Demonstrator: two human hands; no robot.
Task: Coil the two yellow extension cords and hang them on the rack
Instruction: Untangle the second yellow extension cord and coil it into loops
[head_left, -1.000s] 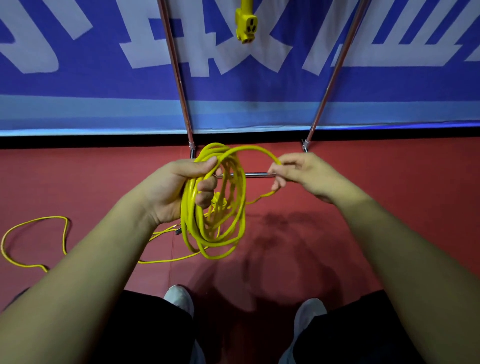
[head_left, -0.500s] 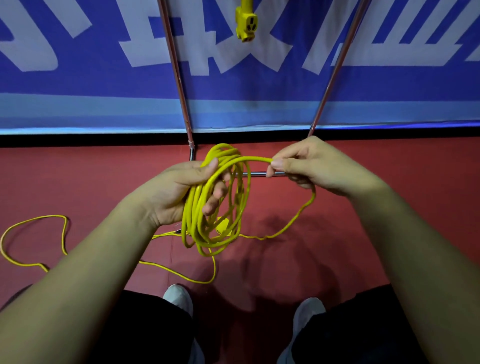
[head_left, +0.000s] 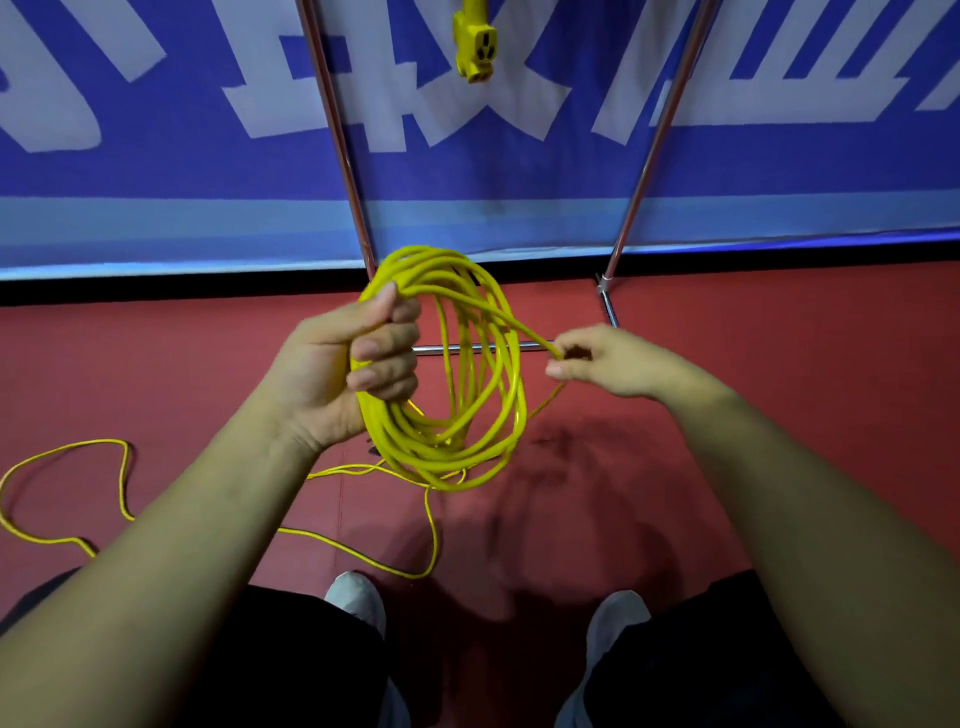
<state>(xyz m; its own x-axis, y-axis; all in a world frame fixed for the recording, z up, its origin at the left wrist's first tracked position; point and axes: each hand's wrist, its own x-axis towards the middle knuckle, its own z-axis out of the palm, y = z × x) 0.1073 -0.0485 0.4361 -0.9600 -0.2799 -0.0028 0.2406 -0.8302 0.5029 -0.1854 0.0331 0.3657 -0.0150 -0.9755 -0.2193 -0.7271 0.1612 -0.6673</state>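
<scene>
**Yellow cord coil held up in front of the rack**

A blue banner with large white characters (head_left: 156, 182) is stretching across the back of the head view. Below it a red floor (head_left: 805, 374) is running toward the camera. A rack of thin chrome metal tubes (head_left: 337, 140) is standing against the banner, with two uprights and a low crossbar joining them near the floor. At the top edge, between the uprights, a yellow moulded socket end (head_left: 474, 44) is hanging with its slots facing the camera. What it is hanging from is out of frame.

The person's left hand (head_left: 332, 374) is gripping a coil of thin yellow extension cord (head_left: 467, 447). Its fingers (head_left: 387, 358) are curling tightly round the left side of the bundle and the thumb is pressing on top. The coil is hanging upright in the air as several loose loops, in front of the crossbar and above the floor.

The right hand (head_left: 608, 361) is hovering just right of the coil, with its fingers drawn narrow and pinching a single strand. That strand is leading across from the top of the coil, then dropping below the hand and passing behind the loops.

The loose yellow cord tail (head_left: 119, 467) is lying on the floor in wandering curves. It is trailing from under the coil out to the left edge and looping close to the left of two pale grey shoes (head_left: 358, 597). Black trouser legs (head_left: 701, 649) are filling the bottom of the view.
</scene>
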